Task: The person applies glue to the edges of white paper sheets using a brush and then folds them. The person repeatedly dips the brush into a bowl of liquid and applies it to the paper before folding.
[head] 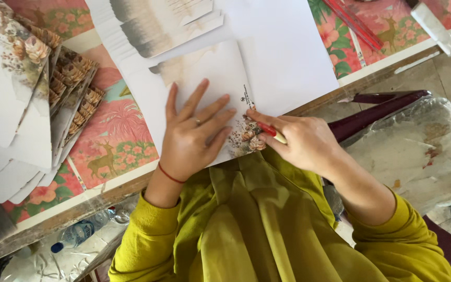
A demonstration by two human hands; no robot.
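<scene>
The left hand (191, 138) is pressing flat, fingers spread and grasping nothing, on the floral card (210, 99) near the counter (361, 81) edge. The right hand (301, 143), its grip clenched on a red tool (271, 132), is working the card's corner; steady pressure seems wise.

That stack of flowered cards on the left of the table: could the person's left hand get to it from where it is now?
Probably yes. The left hand lies flat on a white card, holding nothing, and only bare patterned tablecloth lies between it and the stack of flowered cards. It would have to let go of the card first.
</scene>
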